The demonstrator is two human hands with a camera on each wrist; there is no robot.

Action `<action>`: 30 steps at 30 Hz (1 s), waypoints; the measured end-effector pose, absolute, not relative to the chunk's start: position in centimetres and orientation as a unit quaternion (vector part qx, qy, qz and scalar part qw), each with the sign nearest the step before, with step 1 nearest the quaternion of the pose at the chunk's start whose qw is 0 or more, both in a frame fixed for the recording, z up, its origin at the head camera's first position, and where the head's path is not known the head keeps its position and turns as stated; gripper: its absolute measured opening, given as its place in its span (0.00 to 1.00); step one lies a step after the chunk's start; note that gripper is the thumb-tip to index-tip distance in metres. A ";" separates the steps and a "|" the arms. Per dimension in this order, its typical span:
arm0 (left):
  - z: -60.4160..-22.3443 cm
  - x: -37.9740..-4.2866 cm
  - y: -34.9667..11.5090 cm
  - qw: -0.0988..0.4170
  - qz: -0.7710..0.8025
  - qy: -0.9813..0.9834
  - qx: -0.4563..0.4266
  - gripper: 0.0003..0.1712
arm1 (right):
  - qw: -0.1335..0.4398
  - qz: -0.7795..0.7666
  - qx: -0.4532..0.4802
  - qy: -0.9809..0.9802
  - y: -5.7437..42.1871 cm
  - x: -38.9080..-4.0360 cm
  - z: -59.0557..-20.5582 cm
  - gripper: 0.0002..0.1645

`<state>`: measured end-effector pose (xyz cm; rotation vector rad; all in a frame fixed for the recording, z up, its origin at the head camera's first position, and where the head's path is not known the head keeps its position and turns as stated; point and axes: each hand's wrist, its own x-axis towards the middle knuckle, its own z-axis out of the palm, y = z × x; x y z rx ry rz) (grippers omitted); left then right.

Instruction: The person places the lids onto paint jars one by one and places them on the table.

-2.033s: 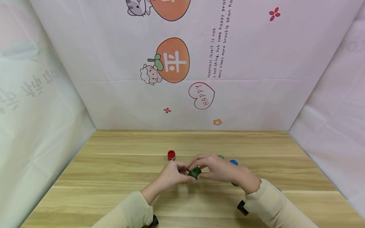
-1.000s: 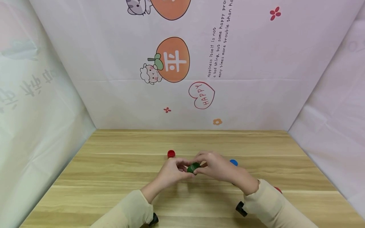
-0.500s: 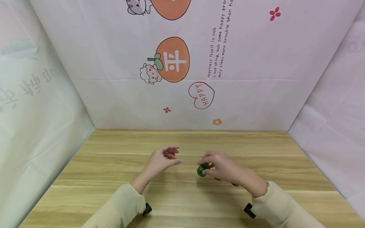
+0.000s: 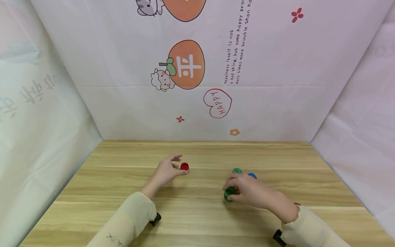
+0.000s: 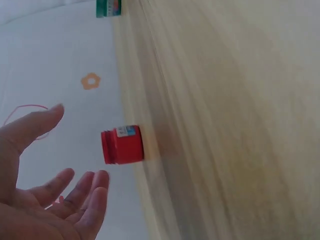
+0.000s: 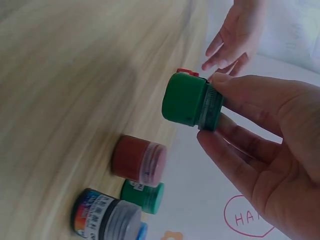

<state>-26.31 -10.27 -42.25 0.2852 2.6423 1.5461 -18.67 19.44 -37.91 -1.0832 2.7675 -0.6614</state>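
My right hand (image 4: 248, 190) pinches a dark green paint jar (image 6: 186, 100) by its ridged lid, with the thumb on one side and fingers on the other. In the head view this green jar hangs just over the table, right of the middle. My left hand (image 4: 166, 170) holds nothing, its thumb and fingers spread beside a small red paint jar (image 4: 184, 166). The left wrist view shows the red jar (image 5: 127, 146) upright on the table, with bare screw threads at its mouth. Between that jar and the fingertips (image 5: 100, 182) there is a small gap.
Near my right hand stand a light green jar (image 6: 150, 197), a brownish-red jar (image 6: 132, 157) with a see-through lid, and a dark jar with a label (image 6: 100, 217). A blue lid (image 4: 252, 175) shows behind the hand. Fabric walls (image 4: 265, 113) border the wooden table.
Both hands were on the green jar a second ago. My left hand has let go and moved left to the red jar. My right hand has carried the green jar rightward and nearer.
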 end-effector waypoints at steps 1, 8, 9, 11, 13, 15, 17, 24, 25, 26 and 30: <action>-42.4 -26.5 -10.3 0.040 0.492 0.864 0.096 0.41 | 0.052 -0.215 -0.355 0.908 19.5 -18.6 -38.0 0.12; -43.2 -28.1 -10.4 0.082 0.466 0.877 0.087 0.44 | 0.084 -0.213 -0.346 0.910 20.2 -18.3 -38.8 0.11; -43.2 -28.3 -10.4 0.086 0.462 0.878 0.087 0.43 | 0.087 -0.212 -0.344 0.911 20.3 -18.3 -38.9 0.11; -43.1 -28.7 -10.4 0.095 0.452 0.883 0.086 0.41 | 0.091 -0.209 -0.342 0.912 20.4 -18.2 -39.1 0.11; -43.0 -29.0 -10.3 0.104 0.442 0.887 0.084 0.38 | 0.093 -0.206 -0.344 0.912 20.5 -18.1 -39.3 0.11; -42.8 -29.2 -10.2 0.109 0.431 0.892 0.083 0.36 | 0.095 -0.205 -0.345 0.911 20.5 -18.1 -39.5 0.12; -42.7 -29.4 -10.0 0.110 0.421 0.897 0.083 0.35 | 0.095 -0.206 -0.348 0.910 20.5 -18.1 -39.6 0.12; -42.8 -29.7 -9.4 0.109 0.418 0.898 0.082 0.29 | 0.084 -0.201 -0.360 0.907 20.4 -18.1 -39.9 0.12; -42.8 -29.8 -9.3 0.110 0.418 0.898 0.079 0.27 | 0.083 -0.202 -0.362 0.906 20.4 -18.1 -39.9 0.12; -42.8 -29.8 -9.2 0.109 0.414 0.900 0.080 0.26 | 0.081 -0.202 -0.364 0.906 20.4 -18.1 -40.0 0.12; -43.1 -30.1 -9.0 0.104 0.392 0.910 0.085 0.22 | 0.076 -0.201 -0.364 0.907 20.4 -18.1 -40.2 0.13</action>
